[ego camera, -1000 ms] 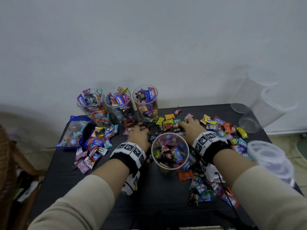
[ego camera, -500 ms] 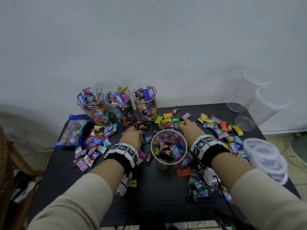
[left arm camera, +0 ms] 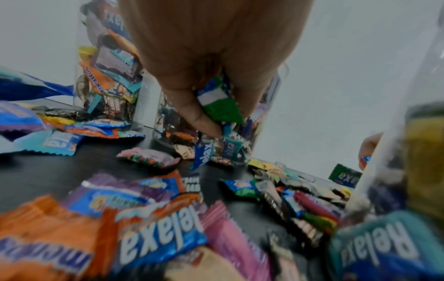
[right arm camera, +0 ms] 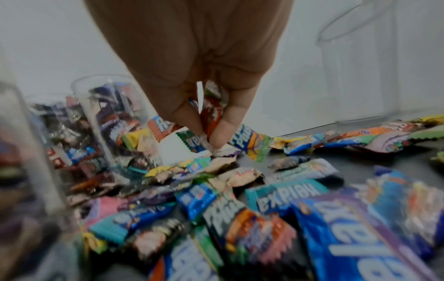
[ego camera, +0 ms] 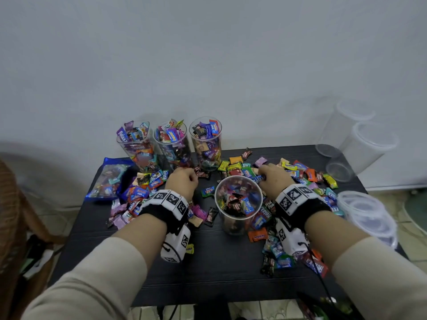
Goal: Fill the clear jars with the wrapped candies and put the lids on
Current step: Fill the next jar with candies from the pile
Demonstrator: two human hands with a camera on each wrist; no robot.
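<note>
Head view | both hands (ego camera: 182, 180) (ego camera: 273, 179) clutch candies | half-filled jar (ego camera: 239, 204) between them | three full jars (ego camera: 172, 146) behind

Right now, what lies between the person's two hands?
In the head view, the clear, partly filled plastic jar, beside a loose green wrapped candy, between left hand and right hand.

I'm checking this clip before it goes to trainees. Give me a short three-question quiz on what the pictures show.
1. True or false: the near jar, between the hands, has its lid on.
2. How many jars heaped with candies stand in the back row?
3. What does the left hand hold? A) a lid B) wrapped candies C) nothing

Key: 1. False, it is open and part filled. 2. Three. 3. B; the right hand also pinches candies in its fingers.
</note>
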